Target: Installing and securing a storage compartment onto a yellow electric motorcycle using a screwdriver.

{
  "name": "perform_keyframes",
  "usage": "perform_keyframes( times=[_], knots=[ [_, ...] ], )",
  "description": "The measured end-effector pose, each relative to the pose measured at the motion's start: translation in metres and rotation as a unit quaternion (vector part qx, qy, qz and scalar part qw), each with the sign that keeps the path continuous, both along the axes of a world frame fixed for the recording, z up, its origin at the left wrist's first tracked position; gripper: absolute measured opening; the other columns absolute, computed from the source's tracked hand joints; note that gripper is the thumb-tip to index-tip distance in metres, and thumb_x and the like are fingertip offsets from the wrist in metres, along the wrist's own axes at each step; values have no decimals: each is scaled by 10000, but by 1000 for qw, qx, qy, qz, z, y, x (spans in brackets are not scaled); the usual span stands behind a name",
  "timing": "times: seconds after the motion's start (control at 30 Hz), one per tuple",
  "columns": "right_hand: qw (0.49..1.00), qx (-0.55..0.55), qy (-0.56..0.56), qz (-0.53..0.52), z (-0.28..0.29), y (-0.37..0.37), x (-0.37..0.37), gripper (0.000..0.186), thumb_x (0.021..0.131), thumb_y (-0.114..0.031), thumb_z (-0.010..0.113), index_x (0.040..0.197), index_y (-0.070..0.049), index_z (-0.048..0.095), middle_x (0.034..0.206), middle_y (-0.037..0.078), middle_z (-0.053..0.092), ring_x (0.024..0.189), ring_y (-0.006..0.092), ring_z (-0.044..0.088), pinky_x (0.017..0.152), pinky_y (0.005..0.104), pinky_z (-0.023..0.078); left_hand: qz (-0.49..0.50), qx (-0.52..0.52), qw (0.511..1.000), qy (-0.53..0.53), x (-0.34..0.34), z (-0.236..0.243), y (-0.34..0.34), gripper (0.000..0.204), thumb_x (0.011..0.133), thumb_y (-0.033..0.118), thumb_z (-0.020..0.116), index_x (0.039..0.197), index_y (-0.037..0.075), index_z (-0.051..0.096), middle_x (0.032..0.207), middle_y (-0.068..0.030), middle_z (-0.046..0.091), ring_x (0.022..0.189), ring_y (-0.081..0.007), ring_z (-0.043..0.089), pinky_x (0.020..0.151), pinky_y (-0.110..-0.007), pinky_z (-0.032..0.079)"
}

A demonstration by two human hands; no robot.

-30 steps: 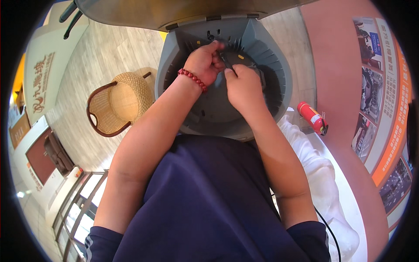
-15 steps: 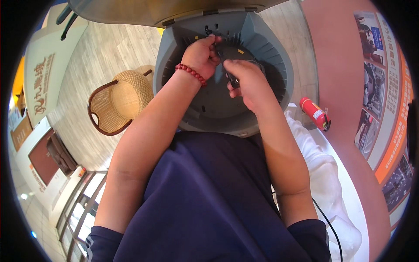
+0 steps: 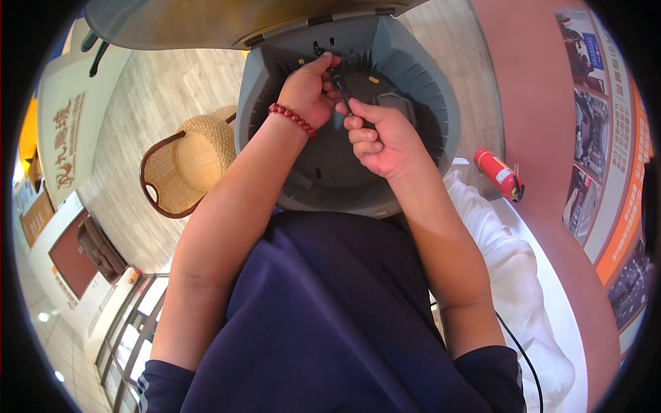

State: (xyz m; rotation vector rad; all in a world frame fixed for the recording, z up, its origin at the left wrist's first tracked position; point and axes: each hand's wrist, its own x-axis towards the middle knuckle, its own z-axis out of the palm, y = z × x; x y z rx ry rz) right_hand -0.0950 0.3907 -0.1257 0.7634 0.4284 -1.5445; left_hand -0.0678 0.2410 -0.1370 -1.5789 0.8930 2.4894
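Observation:
A slim black rod-like tool (image 3: 343, 87) slants across the inside of a grey plastic tub (image 3: 430, 79). My right hand (image 3: 385, 141) is closed around its near end, thumb laid along it. My left hand (image 3: 306, 91), with a red bead bracelet on the wrist, is closed beside the tool's far end, thumb and forefinger pinched together. What the pinch holds is hidden. Just beyond those fingertips a small black fitting (image 3: 319, 51) shows at the tub's back wall. A yellow piece (image 3: 373, 79) lies inside the tub, right of the tool.
The tub's large hinged lid (image 3: 227, 20) stands raised at the back. A wicker chair (image 3: 189, 162) is on the floor to the left. On the right are a red fire extinguisher (image 3: 499, 173), a white cloth (image 3: 506, 261) and a black cable (image 3: 518, 344).
My right hand has turned, so its fingers now show wrapped around the tool. My left hand keeps its pinch near the back wall. The view has shifted slightly.

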Motion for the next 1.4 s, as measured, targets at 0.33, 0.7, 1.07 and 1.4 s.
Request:
perform_keyframes(
  times=[0.33,0.7,1.07,1.4],
  knots=[
    [589,306,712,229,16,-14,3,256,798,-235,601,695,-1,581,673,147,592,607,285,596,538,378,466,15,1,1000,1,-2,-12,-4,171,907,191,516,854,31,547,592,31,371,517,-74,332,484,-228,291],
    [996,38,82,0,4,-9,-9,280,883,-309,532,790,-46,550,543,-49,386,444,46,330,414,192,261,-25,3,999,35,-6,5,6,229,921,244,495,853,28,530,580,-4,387,485,-110,331,463,-251,308],
    [830,237,495,100,16,-20,-2,189,877,-201,520,882,-23,582,604,-14,437,500,94,407,474,273,379,-9,16,999,41,-5,-7,-1,245,923,253,480,839,31,540,580,14,356,498,-107,324,479,-262,319],
    [946,171,245,126,41,-23,-13,192,872,-208,527,859,-24,578,646,-6,463,536,76,425,436,198,363,28,37,998,34,1,-8,-2,202,913,173,454,851,2,541,576,15,344,512,-106,302,485,-261,295]
  ],
)
